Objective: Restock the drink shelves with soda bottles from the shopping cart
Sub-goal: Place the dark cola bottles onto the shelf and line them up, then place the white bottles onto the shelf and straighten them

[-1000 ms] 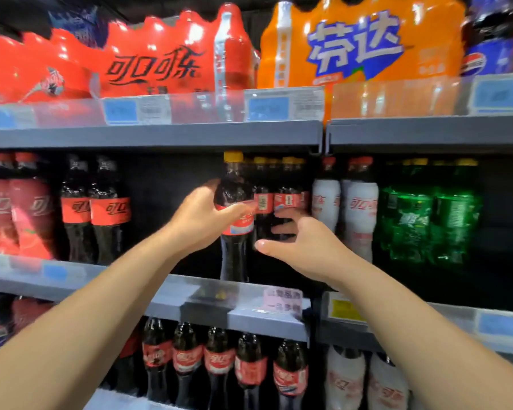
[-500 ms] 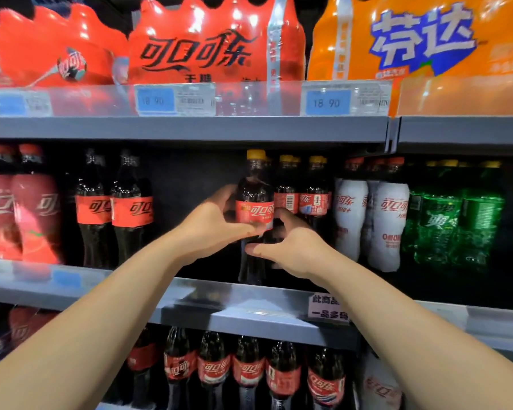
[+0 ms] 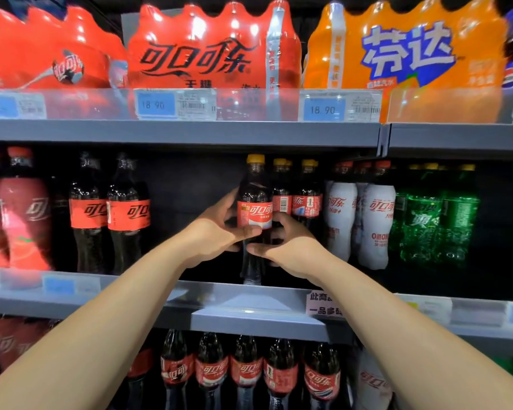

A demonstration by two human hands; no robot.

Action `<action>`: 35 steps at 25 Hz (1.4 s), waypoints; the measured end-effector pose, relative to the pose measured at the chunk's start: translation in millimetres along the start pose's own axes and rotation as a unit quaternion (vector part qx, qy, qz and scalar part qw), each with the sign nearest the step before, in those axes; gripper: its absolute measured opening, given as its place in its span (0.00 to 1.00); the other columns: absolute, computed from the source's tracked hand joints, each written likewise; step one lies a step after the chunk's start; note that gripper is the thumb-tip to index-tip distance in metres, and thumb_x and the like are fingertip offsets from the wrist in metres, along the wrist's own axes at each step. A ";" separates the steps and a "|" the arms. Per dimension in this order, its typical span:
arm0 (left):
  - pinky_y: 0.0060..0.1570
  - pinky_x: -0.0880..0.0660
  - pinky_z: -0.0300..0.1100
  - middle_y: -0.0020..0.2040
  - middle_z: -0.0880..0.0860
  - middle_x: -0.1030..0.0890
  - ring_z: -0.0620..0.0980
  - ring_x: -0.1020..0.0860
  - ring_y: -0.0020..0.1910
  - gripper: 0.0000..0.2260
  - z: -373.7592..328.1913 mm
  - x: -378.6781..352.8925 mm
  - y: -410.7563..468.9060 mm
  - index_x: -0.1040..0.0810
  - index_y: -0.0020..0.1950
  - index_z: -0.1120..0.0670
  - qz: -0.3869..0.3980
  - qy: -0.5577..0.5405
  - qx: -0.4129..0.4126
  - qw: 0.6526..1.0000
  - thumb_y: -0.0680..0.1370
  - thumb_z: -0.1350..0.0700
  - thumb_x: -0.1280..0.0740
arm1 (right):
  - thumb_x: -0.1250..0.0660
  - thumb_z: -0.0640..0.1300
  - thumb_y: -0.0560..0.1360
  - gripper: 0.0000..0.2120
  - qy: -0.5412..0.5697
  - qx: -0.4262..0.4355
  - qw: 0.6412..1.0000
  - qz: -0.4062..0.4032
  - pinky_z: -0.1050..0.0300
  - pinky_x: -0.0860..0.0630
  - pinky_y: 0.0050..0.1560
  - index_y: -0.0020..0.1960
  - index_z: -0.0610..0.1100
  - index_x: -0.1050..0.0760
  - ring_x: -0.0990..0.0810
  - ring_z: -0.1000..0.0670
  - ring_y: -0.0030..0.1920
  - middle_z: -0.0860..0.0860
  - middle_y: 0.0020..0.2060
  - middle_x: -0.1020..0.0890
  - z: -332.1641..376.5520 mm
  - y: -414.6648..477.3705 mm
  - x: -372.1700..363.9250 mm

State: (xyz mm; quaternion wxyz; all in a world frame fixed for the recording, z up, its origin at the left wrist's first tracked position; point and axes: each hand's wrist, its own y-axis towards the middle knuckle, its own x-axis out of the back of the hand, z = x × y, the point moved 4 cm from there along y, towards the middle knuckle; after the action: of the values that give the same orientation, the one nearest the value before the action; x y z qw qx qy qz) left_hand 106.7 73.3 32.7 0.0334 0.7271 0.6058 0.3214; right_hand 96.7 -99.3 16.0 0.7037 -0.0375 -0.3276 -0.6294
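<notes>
A dark cola bottle (image 3: pixel 254 199) with a yellow cap and red label stands upright on the middle shelf (image 3: pixel 249 309). My left hand (image 3: pixel 216 229) wraps its left side, thumb across the front below the label. From the right, my right hand (image 3: pixel 288 244) grips the same bottle's waist, its fingers curling behind. More yellow-capped cola bottles (image 3: pixel 307 196) stand just behind and to the right. The shopping cart is out of view.
A dark gap lies left of the held bottle, then black-capped cola bottles (image 3: pixel 128 211). White bottles (image 3: pixel 376 220) and green bottles (image 3: pixel 436 220) stand to the right. Shrink-wrapped multipacks (image 3: pixel 211 51) fill the top shelf; cola bottles (image 3: pixel 246 374) line the lower shelf.
My right hand has moved in from open beside the bottle to close on its waist. Both hands have turned the bottle so its label faces front.
</notes>
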 end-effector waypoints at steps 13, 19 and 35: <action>0.69 0.35 0.41 0.65 0.57 0.23 0.56 0.26 0.65 0.23 -75.2 -92.2 -74.6 0.26 0.70 0.61 -0.190 0.276 -0.294 0.895 0.77 0.54 0.34 | 0.28 0.56 0.76 0.27 -0.126 0.186 0.963 -0.149 0.71 0.33 0.67 0.72 0.58 0.31 0.31 0.67 0.70 0.68 0.67 0.27 -13.2 -130.6 118.1; 0.70 0.33 0.38 0.70 0.46 0.25 0.44 0.28 0.70 0.24 -120.1 -214.8 -44.3 0.30 0.74 0.52 0.005 0.183 -0.344 0.921 0.80 0.46 0.36 | 0.31 0.54 0.77 0.22 -0.144 0.146 0.949 -0.240 0.63 0.28 0.68 0.70 0.54 0.28 0.28 0.61 0.70 0.64 0.66 0.25 -60.7 -213.2 227.3; 0.41 0.22 0.33 0.56 0.32 0.23 0.38 0.21 0.52 0.19 -258.2 -580.9 49.4 0.35 0.66 0.29 0.073 0.132 -0.336 0.930 0.75 0.33 0.40 | 0.26 0.47 0.76 0.24 -0.213 -0.036 0.889 -0.405 0.60 0.25 0.63 0.69 0.50 0.28 0.26 0.59 0.63 0.55 0.64 0.24 -267.2 -358.1 600.9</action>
State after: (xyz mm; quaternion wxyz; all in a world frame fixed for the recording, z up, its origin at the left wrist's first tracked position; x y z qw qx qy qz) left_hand -16.4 -552.0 10.7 0.1717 0.6662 0.4071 0.6008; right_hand -122.8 -814.5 -16.4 0.2994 -0.0600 -0.4329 -0.8482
